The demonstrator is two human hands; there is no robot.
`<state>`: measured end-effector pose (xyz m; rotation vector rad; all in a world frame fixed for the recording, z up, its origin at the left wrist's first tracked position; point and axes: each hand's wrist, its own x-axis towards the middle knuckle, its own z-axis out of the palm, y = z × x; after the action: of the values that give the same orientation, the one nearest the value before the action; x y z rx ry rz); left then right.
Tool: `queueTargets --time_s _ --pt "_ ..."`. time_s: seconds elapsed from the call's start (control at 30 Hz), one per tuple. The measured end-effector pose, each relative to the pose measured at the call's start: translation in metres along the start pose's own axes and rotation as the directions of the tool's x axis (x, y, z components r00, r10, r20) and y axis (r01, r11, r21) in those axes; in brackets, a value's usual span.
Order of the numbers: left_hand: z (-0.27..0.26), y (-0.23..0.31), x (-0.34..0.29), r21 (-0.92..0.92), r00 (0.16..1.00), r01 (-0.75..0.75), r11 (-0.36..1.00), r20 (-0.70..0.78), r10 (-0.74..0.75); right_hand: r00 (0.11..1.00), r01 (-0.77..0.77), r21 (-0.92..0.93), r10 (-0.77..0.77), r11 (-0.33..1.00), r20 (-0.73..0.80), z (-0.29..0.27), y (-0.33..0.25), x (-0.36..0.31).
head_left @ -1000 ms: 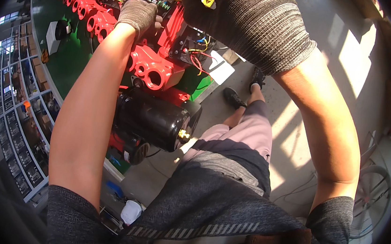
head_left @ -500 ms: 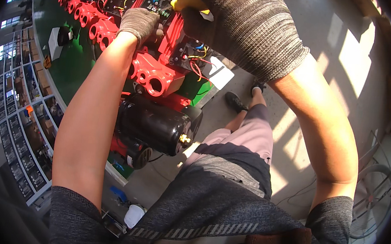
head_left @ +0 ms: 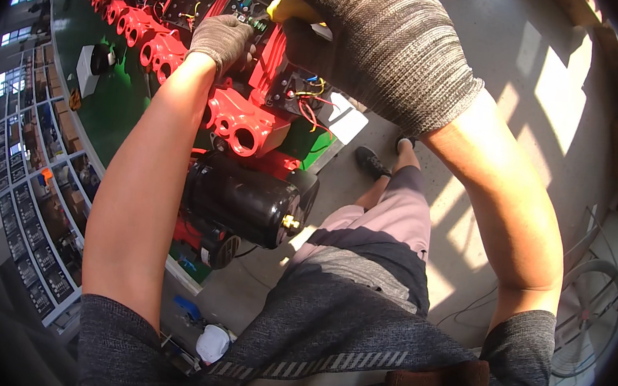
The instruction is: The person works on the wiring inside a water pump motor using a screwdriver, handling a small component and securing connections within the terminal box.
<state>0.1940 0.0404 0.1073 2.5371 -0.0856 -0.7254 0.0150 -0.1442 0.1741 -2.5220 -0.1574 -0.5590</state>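
Note:
My left hand [head_left: 223, 40], in a grey knit glove, reaches to the edge of an open black electrical box [head_left: 248, 10] on a red pump. Its fingers are curled together at the box, and what they pinch is hidden. My right hand [head_left: 316, 41], in a striped knit glove that covers the wrist, is wrapped around a yellow-bodied tool [head_left: 295, 8]; its working end is not visible. Just nearer me is another red pump body [head_left: 245, 123] with round ports. Above it an open box [head_left: 296, 91] shows red, yellow and blue wires.
A black cylindrical tank [head_left: 238, 197] with a brass fitting lies near the bench edge. Red pumps [head_left: 136, 20] run in a long row along the green bench [head_left: 119, 119]. A white card [head_left: 346, 118] sticks out at the right. Shelving stands left; a fan [head_left: 587, 316] stands right.
My right hand and the yellow tool have shifted slightly left. My left hand stays at the box, its fingers turned a little.

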Motion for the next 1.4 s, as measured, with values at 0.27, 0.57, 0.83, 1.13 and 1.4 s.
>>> queueTargets --time_s 0.27,0.57,0.83,1.13,1.4 --pt "0.002 -0.010 0.007 -0.242 0.996 0.058 0.969 0.083 -0.039 1.000 -0.014 -0.007 0.014 1.000 0.002 0.005 0.003 -0.002" --pt "0.002 -0.027 0.027 -0.361 0.982 0.134 0.923 0.174 -0.074 1.000 -0.011 -0.009 0.011 1.000 -0.003 0.001 0.001 0.001" --pt "-0.004 -0.012 0.016 0.088 0.948 -0.102 0.991 0.310 0.070 1.000 -0.015 -0.014 0.015 1.000 0.005 0.001 0.001 0.003" --pt "-0.003 -0.020 0.021 -0.075 0.967 -0.076 0.994 0.237 0.092 1.000 -0.004 -0.009 0.004 1.000 0.009 0.000 -0.001 0.002" --pt "-0.004 -0.030 0.038 0.600 0.868 -0.496 0.628 0.363 0.338 0.993 -0.041 -0.087 0.050 0.995 0.111 -0.007 -0.006 0.003"
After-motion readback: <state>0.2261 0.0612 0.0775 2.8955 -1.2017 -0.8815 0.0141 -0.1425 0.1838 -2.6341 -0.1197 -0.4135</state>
